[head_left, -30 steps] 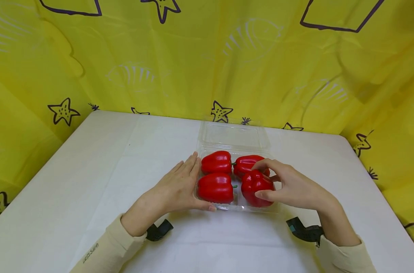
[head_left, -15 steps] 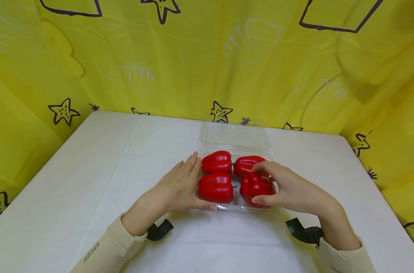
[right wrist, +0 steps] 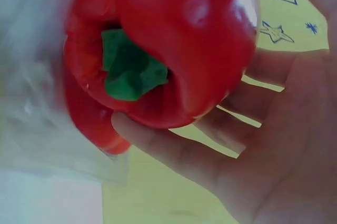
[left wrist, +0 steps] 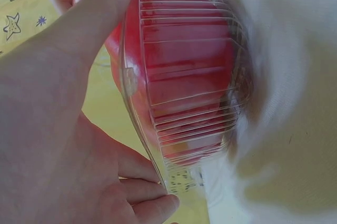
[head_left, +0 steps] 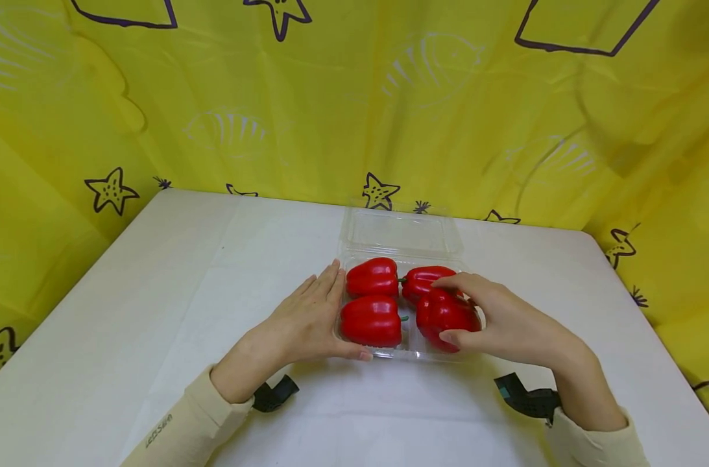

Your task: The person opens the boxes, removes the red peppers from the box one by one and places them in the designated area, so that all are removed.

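Gripping pepper [head_left: 440, 314] w/ R hand [head_left: 503, 324], w/ fingers curled over far side & thumb on near side. Held at front-R part of box [head_left: 409, 355]; can't tell if touching box floor. Coloured deep, even red, v. glossy, w/ pale highlights on rounded lobes, esp. in R wrist view. Shaped plump & blocky, w/ folds running into sunken top. Topped w/ jagged green cap [right wrist: 134, 68], darker in middle, facing R wrist cam; out of sight in head view.

Matched in red & shine by back-L pepper [head_left: 372, 277], back-R pepper [head_left: 418, 281] & front-L pepper [head_left: 370, 322], all lying on sides in box. Showing short green stem [head_left: 404, 318] on front-L pepper, pointing R. Partly hidden by R hand at back-R pepper.

Resting L hand [head_left: 307, 321] along L side of box, w/ fingers straight & close tog., w/ thumb spread to front edge. Looking striped red thru clear ribbed wall in L wrist view. Set on white table [head_left: 389, 415], w/ clear lid [head_left: 401, 232] open, folded back twd yellow curtain [head_left: 331, 97].
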Motion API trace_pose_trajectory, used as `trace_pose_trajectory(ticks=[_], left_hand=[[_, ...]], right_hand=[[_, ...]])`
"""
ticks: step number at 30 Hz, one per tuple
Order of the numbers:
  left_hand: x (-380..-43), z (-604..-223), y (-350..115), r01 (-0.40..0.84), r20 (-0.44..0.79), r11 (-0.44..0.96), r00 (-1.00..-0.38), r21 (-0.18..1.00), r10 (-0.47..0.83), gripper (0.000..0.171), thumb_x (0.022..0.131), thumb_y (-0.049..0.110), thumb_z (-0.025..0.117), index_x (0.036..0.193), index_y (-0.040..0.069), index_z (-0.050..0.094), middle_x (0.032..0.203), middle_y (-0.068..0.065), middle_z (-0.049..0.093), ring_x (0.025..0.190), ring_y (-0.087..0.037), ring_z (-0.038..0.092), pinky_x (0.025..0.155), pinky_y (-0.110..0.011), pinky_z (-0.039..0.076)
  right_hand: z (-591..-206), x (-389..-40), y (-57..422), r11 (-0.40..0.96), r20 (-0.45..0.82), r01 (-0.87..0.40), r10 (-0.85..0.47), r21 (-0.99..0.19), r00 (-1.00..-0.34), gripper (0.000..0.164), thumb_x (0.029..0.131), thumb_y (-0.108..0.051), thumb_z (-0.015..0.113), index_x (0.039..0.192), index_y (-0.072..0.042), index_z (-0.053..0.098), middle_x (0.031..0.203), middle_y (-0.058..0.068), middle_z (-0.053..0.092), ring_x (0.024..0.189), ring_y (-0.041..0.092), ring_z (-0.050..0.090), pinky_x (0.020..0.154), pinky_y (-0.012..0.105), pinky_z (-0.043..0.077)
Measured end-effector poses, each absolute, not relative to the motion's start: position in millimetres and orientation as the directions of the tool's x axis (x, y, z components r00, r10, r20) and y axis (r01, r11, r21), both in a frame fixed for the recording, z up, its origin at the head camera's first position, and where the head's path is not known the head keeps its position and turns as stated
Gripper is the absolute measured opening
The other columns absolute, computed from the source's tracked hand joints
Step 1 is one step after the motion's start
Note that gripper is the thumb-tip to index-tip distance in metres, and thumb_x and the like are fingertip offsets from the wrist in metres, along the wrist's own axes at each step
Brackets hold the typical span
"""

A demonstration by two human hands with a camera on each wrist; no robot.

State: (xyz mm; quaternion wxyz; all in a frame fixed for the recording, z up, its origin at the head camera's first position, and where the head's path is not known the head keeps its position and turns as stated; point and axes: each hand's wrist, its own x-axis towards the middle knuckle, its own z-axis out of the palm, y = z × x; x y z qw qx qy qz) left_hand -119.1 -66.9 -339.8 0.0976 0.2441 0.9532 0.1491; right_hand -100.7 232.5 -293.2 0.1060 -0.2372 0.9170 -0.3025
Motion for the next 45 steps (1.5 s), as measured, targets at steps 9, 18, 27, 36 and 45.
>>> trace_pose_trajectory(ticks=[9,18,27,36,45], left_hand=[[-120,-339,-64,0.448,-0.112,0.833,-0.856,0.323,0.504,0.13,0.068,0.077,0.07,0.157,0.0,0.016,0.166,-0.015,0.014,0.154,-0.03,0.017,0.123,-0.049,0.023],[-119,-339,-65,0.427,-0.121,0.838,-0.864,0.341,0.489,0.13,0.067,0.075,0.073,0.157,0.001,0.017,0.167,-0.015,0.014,0.154,-0.03,0.018,0.123,-0.05,0.023],[-118,-340,-67,0.434,-0.112,0.833,-0.861,0.344,0.495,0.129,0.067,0.075,0.073,0.157,0.0,0.018,0.166,-0.016,0.015,0.154,-0.03,0.018,0.123,-0.05,0.024],[-118,-339,-66,0.426,-0.114,0.838,-0.866,0.341,0.487,0.13,0.066,0.075,0.073,0.157,0.001,0.018,0.166,-0.015,0.016,0.154,-0.03,0.02,0.123,-0.05,0.024],[-118,-340,-65,0.429,-0.119,0.837,-0.863,0.34,0.491,0.13,0.067,0.076,0.072,0.157,0.001,0.017,0.167,-0.015,0.014,0.154,-0.03,0.018,0.123,-0.05,0.023]], right_hand=[[-283,-97,246,0.698,-0.002,-0.399,-0.497,-0.595,-0.868,0.057,0.085,-0.025,0.078,0.136,-0.019,0.054,0.131,0.001,0.061,0.108,0.021,0.059,0.077,0.026,0.058],[-276,-100,254,0.727,0.16,-0.483,-0.47,-0.488,-0.868,0.056,0.085,-0.022,0.079,0.135,-0.015,0.055,0.125,-0.001,0.064,0.093,0.009,0.056,0.073,0.022,0.055],[-274,-110,258,0.776,0.221,-0.48,-0.426,-0.409,-0.877,0.062,0.081,-0.023,0.082,0.135,-0.007,0.055,0.125,0.008,0.061,0.107,0.022,0.057,0.075,0.021,0.057],[-283,-114,266,0.833,0.25,-0.414,-0.341,-0.366,-0.906,0.064,0.08,-0.013,0.08,0.136,-0.001,0.052,0.128,0.017,0.055,0.113,0.036,0.05,0.077,0.056,0.059],[-287,-119,273,0.867,0.183,-0.326,-0.275,-0.378,-0.944,0.07,0.079,-0.012,0.081,0.14,-0.002,0.049,0.132,0.024,0.046,0.114,0.044,0.047,0.079,0.062,0.057]])
